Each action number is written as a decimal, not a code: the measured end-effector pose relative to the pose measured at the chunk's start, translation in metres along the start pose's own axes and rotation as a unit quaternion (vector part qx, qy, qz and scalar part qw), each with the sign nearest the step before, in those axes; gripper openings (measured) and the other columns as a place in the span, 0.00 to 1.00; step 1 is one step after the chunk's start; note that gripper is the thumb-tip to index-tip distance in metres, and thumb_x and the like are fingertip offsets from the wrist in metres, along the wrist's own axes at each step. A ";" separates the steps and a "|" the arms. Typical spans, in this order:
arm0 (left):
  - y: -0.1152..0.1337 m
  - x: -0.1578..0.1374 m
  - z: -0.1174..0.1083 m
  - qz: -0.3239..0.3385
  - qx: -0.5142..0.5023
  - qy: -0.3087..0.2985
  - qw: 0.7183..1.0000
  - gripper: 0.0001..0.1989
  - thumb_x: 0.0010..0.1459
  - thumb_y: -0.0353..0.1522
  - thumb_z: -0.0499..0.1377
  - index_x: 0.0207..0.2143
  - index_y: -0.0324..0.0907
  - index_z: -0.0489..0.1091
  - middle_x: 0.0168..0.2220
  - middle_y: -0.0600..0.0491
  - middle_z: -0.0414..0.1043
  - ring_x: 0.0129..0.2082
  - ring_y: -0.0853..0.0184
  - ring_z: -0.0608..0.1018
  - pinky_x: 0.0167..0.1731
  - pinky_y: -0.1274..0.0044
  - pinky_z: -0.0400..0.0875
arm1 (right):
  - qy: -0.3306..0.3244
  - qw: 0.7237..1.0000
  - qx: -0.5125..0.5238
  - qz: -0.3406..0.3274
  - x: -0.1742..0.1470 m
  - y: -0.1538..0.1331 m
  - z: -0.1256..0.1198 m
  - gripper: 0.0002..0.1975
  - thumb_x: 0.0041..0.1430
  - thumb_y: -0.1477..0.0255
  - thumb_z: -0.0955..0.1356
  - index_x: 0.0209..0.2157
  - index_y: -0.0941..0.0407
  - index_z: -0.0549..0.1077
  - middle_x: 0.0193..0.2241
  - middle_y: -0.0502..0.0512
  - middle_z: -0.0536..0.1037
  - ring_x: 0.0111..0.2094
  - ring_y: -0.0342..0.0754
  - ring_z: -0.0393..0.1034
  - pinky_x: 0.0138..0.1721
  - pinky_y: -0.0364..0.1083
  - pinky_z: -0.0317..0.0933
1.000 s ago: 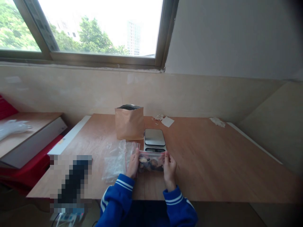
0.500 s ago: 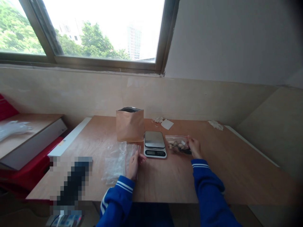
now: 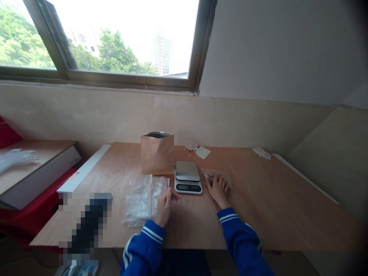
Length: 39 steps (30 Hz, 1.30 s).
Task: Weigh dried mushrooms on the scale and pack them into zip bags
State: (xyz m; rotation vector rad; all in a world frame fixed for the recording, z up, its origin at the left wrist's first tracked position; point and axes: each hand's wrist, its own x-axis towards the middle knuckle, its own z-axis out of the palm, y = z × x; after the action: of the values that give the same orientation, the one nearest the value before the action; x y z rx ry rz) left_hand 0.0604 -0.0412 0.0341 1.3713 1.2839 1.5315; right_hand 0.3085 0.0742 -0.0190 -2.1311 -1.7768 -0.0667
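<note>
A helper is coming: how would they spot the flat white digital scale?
On the brown wooden table, find the upright brown paper pouch. Just to its right sits the flat white digital scale. Unlike the pouch and clear plastic bags, it has a dark display.

We find the scale (image 3: pixel 188 171) on the table (image 3: pixel 276 214), with the pouch (image 3: pixel 157 156) just beside its rear left and the plastic bags (image 3: pixel 138 207) lying before the pouch. At their right edge we see the left hand (image 3: pixel 165 205), left of the scale's front. Right of the scale lies the filled bag (image 3: pixel 207 174), and we have the right hand (image 3: pixel 217 188) on top of it. Behind the scale we see scraps (image 3: pixel 191 147), with a square sheet (image 3: pixel 202 152) to their right; well apart, farther right, lies another clump (image 3: pixel 261 153). Left of our table stands a second one
</note>
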 end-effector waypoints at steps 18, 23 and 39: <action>0.087 0.147 -0.073 0.093 0.381 0.199 0.898 0.19 0.67 0.37 0.45 0.37 0.44 0.76 0.56 0.44 0.68 0.60 0.55 0.64 0.60 0.59 0.48 | -0.003 0.886 0.302 -0.353 -0.039 -0.129 -0.089 0.31 0.67 0.62 0.60 0.68 0.48 0.47 0.69 0.58 0.45 0.69 0.56 0.39 0.65 0.61 0.46; 0.073 0.132 -0.069 0.081 0.390 0.208 0.893 0.22 0.67 0.38 0.44 0.29 0.41 0.73 0.42 0.44 0.74 0.48 0.56 0.73 0.56 0.59 0.53 | -0.008 0.847 0.320 -0.424 -0.051 -0.183 -0.128 0.34 0.67 0.66 0.60 0.69 0.49 0.41 0.69 0.58 0.44 0.70 0.53 0.35 0.66 0.60 0.44; 0.042 0.157 -0.088 0.059 0.261 0.217 0.939 0.20 0.61 0.38 0.54 0.53 0.41 0.56 0.52 0.42 0.69 0.53 0.56 0.73 0.53 0.60 0.64 | 0.032 0.918 0.182 -0.351 0.032 -0.299 -0.135 0.32 0.68 0.64 0.59 0.66 0.68 0.50 0.67 0.67 0.52 0.69 0.57 0.38 0.67 0.55 0.36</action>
State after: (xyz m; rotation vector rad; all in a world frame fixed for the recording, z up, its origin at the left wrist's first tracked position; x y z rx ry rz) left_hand -0.0505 0.0766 0.1229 1.4922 2.0270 1.7107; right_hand 0.0548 0.1056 0.1892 -1.1550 -2.2150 0.0129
